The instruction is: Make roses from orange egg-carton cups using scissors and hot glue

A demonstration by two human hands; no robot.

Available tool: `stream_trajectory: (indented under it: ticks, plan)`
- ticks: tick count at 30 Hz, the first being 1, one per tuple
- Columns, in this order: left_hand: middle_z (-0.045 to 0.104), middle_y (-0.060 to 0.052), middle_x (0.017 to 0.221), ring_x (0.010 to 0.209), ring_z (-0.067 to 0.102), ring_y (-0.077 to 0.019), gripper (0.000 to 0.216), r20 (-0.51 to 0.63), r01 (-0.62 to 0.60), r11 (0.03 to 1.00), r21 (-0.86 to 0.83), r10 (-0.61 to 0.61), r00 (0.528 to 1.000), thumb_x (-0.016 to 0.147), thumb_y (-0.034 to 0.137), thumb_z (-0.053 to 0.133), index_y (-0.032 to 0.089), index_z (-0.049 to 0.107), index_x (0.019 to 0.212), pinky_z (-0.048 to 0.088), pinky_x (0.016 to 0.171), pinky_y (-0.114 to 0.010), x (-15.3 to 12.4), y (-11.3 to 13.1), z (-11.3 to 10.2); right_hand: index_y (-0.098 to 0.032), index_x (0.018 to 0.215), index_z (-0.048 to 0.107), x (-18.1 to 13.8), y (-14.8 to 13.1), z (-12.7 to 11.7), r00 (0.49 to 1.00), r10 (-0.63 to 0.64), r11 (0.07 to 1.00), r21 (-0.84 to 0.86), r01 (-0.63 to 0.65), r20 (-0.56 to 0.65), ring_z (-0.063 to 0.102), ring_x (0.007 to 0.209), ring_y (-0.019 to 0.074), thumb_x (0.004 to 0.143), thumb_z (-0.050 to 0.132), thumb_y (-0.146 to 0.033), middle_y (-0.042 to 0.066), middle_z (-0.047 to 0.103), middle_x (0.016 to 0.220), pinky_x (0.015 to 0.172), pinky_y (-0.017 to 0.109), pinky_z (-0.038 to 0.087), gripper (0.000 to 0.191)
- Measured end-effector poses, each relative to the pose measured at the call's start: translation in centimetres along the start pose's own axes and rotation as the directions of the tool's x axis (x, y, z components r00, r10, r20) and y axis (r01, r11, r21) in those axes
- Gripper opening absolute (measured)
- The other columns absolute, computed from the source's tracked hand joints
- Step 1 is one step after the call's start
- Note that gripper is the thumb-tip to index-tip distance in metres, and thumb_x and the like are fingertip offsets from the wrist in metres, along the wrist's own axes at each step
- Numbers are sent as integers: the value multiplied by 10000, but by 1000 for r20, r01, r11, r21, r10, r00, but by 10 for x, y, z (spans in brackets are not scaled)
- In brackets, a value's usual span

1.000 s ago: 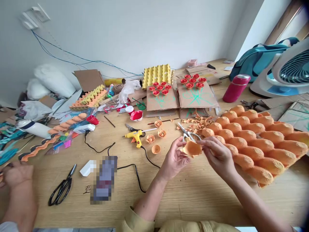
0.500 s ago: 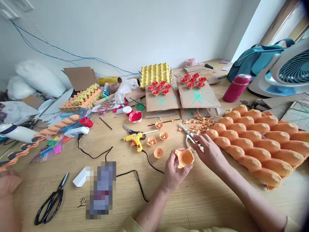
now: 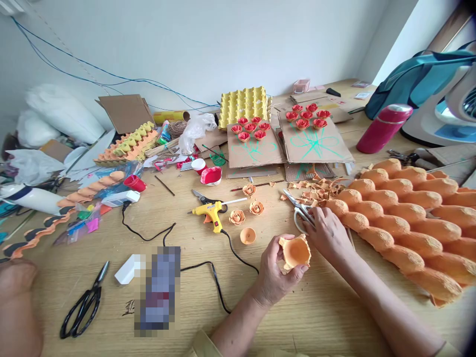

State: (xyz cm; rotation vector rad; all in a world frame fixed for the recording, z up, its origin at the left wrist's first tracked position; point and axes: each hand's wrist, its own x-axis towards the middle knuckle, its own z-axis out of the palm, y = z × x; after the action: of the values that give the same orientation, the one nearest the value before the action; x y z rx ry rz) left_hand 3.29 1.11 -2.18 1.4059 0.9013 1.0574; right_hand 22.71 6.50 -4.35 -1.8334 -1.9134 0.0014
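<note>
In my left hand [image 3: 277,272] is an orange egg-carton cup [image 3: 296,251] with a ragged rim, its hollow facing up toward me. My right hand [image 3: 329,233] is closed over one handle of the white-handled scissors [image 3: 298,204], which lie on the table with blades pointing away to the left; its fingertips are partly hidden. Left of the cup are a smooth round trimmed cup [image 3: 248,236] and several orange paper-pulp roses [image 3: 237,217]. Beside them rests a yellow glue gun [image 3: 211,214] with a glue stick in its back.
A large orange egg tray [image 3: 401,223] lies at my right, with pulp scraps [image 3: 316,191] behind the scissors. Cardboard panels [image 3: 256,153] bear red flowers. Black scissors [image 3: 84,302], a cord [image 3: 213,277] and another person's arm [image 3: 18,302] are at left; a pink bottle [image 3: 385,128] stands right.
My view has turned slightly to the right. My right hand has closed further round the scissors' handle. My left hand still holds the cup, now a little lower.
</note>
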Motion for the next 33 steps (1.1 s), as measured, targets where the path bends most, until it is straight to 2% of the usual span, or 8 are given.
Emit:
stream_trajectory:
  ticks: [6,10,13,16,19,25,29,33]
  plan:
    - [663,-117,1169,1005,663,-235,520,-4,43,997,-62,-44,999,806,322,778,192,524,1241,565,908,-366,-2,2,0,-149,1175,602,-4,6,-11,998,56,986,161,-49,-41,622,937,336,961,514,-401,170,621,1006,823,488,524,342]
    - [654,-94,1195,1041,656,-217,478,0,73,990,-117,-74,997,828,301,763,212,511,1224,553,950,-360,4,13,-2,-188,1179,613,-5,4,-27,998,62,945,322,-56,-9,645,831,261,981,503,-442,119,666,996,726,398,546,341]
    - [645,-89,1189,1059,653,-216,488,-4,61,994,-91,-62,998,801,268,777,211,510,1206,543,968,-352,15,18,-5,-213,1187,588,-8,-1,-36,990,49,828,550,-113,130,631,788,216,997,486,-440,75,685,988,696,348,534,313]
    - [628,-94,1222,1097,650,-226,504,-109,47,996,-82,-55,992,792,253,771,221,486,1206,542,981,-359,27,15,-9,-220,1153,589,-12,-7,-40,970,-9,668,723,-175,244,600,816,209,983,513,-464,49,657,961,748,346,521,308]
    - [597,-111,1289,1183,623,-248,525,-192,47,996,-79,-61,979,783,257,768,225,471,1214,526,1021,-374,32,7,-14,-217,1058,629,-15,-12,-40,951,-23,631,742,-226,309,540,767,193,938,593,-466,17,612,866,720,326,489,278]
    - [542,-121,1366,1243,579,-270,569,-183,113,983,-144,-139,973,794,322,763,242,459,1267,570,946,-364,30,-1,-23,-212,846,651,-17,-20,-37,920,-12,584,750,-311,391,525,718,183,854,701,-471,-2,595,777,658,296,462,264]
    - [526,-136,1382,1204,604,-277,570,-136,145,976,-165,-168,976,818,351,748,244,456,1295,604,843,-338,27,-2,-23,-215,886,659,-20,-19,-32,912,-12,530,777,-341,409,588,771,203,848,714,-482,17,647,834,699,316,502,275]
    - [594,-115,1288,1155,638,-256,543,-94,92,993,-74,-98,991,790,281,772,234,468,1238,582,909,-342,24,0,-19,-222,967,660,-24,-13,-25,915,-4,445,820,-360,404,605,811,212,834,746,-460,21,652,876,793,354,528,286]
